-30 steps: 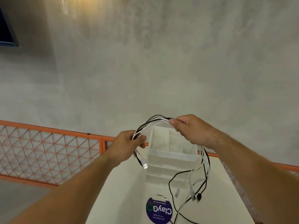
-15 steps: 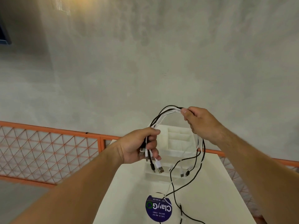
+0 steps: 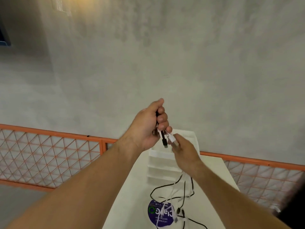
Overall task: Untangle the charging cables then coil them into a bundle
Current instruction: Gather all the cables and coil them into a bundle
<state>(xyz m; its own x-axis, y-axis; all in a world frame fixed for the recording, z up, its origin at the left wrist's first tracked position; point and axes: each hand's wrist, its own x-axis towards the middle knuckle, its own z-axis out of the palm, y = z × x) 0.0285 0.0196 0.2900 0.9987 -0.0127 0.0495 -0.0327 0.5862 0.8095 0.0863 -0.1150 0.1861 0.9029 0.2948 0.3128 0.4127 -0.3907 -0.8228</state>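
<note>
1. The left hand (image 3: 146, 128) is raised over the far end of the tabletop (image 3: 128, 195); its fingers are curled tightly round the gathered charging cables (image 3: 184, 189).
2. A black plug (image 3: 163, 140) and a white plug (image 3: 172, 139) stick out under this fist.
3. The right hand (image 3: 184, 151) is just right of it, with narrow fingers touching the white plug; if they pinch it, I cannot tell.
4. The rest of the cables hangs down in loose loops onto the tabletop, across a round purple sticker (image 3: 155, 215), near a white organizer box (image 3: 163, 162).
</note>
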